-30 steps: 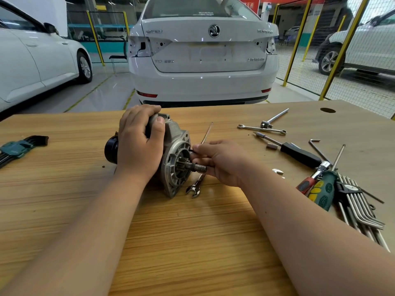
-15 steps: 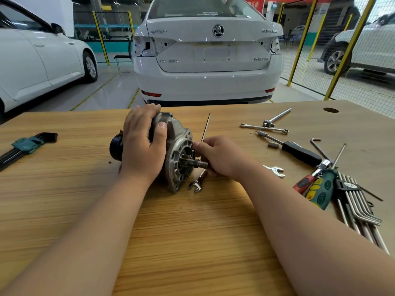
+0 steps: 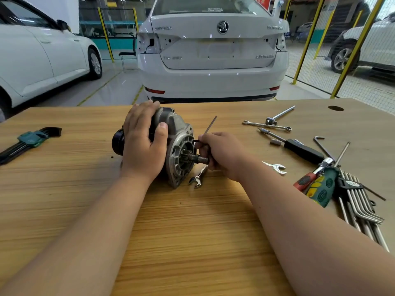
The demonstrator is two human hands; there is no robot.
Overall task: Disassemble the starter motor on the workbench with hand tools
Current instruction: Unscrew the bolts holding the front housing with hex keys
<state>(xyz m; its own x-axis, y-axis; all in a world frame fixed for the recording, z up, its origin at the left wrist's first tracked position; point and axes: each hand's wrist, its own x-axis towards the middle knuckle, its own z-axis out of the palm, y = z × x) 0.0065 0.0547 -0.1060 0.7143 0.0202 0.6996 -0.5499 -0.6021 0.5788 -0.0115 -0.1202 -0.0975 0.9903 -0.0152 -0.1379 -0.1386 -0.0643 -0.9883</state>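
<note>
**Slip risk at the flange bolt; motor held by one hand only**

The starter motor (image 3: 177, 129) lies on its side mid-workbench (image 3: 192, 242), w/ flange & pinion shaft (image 3: 199, 159) facing right.

Main risk: the hex key (image 3: 210, 124) cams out of the bolt head. Its short end meets the flange's upper right, but the tip is too small to tell if it's fully seated. Any tilt + torque could round the socket. If it lets go, the knuckles go straight into the pinion shaft, which sits just beside the fingers.

2nd risk: the motor body is round & no vice or clamp shows, so a hard pull could roll or skid it on the smooth wood. Only one hand resists that.

3rd: a combination wrench (image 3: 198, 177) lies on the bench just under the shaft, right by the flange's near edge. It's easy to knock & could snag a finger.

Hands:
- **Left hand** (image 3: 143, 150): palm-down over the motor body, fingers close together & draped over the far side. The thumb presses on the grey housing nr the flange. The forearm comes in from near left.
- **Right hand** (image 3: 224, 154): fingers curled tight round the hex key nr its bend, pinching it. The key's long arm sticks up toward the far side. The wrist is low, close to the bench, w/ the forearm in from near right.
</note>
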